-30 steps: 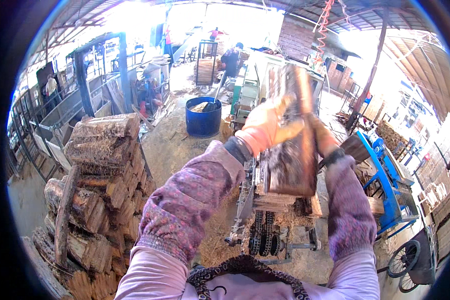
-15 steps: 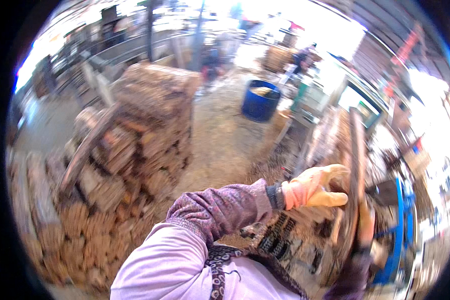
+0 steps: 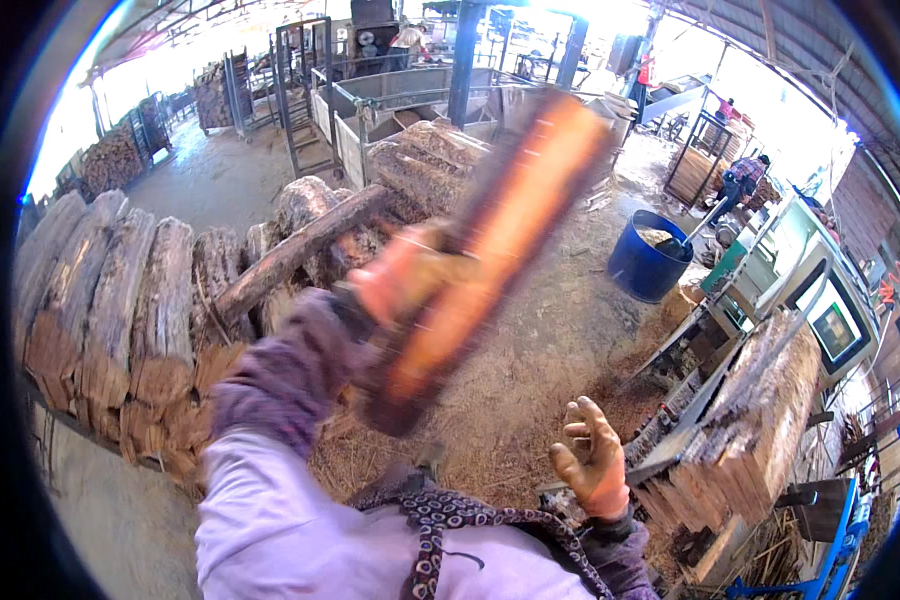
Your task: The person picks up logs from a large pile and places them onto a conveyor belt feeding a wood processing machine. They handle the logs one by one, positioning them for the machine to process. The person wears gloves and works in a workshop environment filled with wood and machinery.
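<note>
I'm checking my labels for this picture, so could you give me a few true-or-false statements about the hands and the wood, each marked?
1. The left hand holds a wooden slab. True.
2. The right hand grips the slab too. False: it is empty, fingers open, apart from the slab.
3. Stacked wood lies on the person's left. True.
4. The blue barrel lies on its side. False: it stands upright.

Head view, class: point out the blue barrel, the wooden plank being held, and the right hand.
Blue barrel (image 3: 642, 266): head view, on its outer wall.
Wooden plank (image 3: 492, 248): head view, middle of its bright, motion-blurred face.
Right hand (image 3: 595, 464): head view, middle of the gloved hand.
</note>
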Demonstrator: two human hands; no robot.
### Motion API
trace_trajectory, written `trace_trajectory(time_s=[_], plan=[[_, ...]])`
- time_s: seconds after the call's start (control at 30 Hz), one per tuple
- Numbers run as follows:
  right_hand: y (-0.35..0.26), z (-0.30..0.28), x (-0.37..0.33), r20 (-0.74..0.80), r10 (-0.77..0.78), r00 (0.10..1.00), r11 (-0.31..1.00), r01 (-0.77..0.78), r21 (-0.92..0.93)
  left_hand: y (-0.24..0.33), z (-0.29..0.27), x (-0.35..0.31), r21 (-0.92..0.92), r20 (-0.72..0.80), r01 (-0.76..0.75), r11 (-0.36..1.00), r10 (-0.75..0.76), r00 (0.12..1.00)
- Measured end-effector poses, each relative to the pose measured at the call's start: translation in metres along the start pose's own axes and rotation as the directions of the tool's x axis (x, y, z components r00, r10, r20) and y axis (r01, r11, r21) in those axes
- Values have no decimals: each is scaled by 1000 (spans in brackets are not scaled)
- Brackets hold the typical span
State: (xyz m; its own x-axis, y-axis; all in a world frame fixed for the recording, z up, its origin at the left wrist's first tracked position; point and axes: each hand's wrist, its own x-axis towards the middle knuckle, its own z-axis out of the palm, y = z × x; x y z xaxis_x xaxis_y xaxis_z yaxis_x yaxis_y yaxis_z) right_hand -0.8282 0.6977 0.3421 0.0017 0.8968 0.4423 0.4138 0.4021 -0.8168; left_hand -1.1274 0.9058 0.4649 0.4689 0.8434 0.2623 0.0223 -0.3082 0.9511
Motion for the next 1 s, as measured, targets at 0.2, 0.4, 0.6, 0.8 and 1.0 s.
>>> trace_trajectory(time_s=[0.2, 0.4, 0.6, 0.8, 1.0], plan=[[86, 36, 176, 98, 265, 959, 881, -283, 379, -44, -282, -8, 543, -188, 243, 804, -166, 968], [285, 81, 443, 27, 288, 957, 706, -231, 670, -231, -405, -5, 735, -441, 535, 416, -306, 844], [306, 112, 598, -222, 251, 942, 946, -288, -150, -179, -359, 137, 846, -204, 225, 483, -97, 974], [251, 179, 566, -215, 333, 918, 925, -362, -112, -248, -257, 313, 761, -78, 31, 648, 43, 996], [226, 193, 511, 16, 116, 993, 977, -111, -179, -290, -169, 318, 740, -388, 212, 638, 148, 910]])
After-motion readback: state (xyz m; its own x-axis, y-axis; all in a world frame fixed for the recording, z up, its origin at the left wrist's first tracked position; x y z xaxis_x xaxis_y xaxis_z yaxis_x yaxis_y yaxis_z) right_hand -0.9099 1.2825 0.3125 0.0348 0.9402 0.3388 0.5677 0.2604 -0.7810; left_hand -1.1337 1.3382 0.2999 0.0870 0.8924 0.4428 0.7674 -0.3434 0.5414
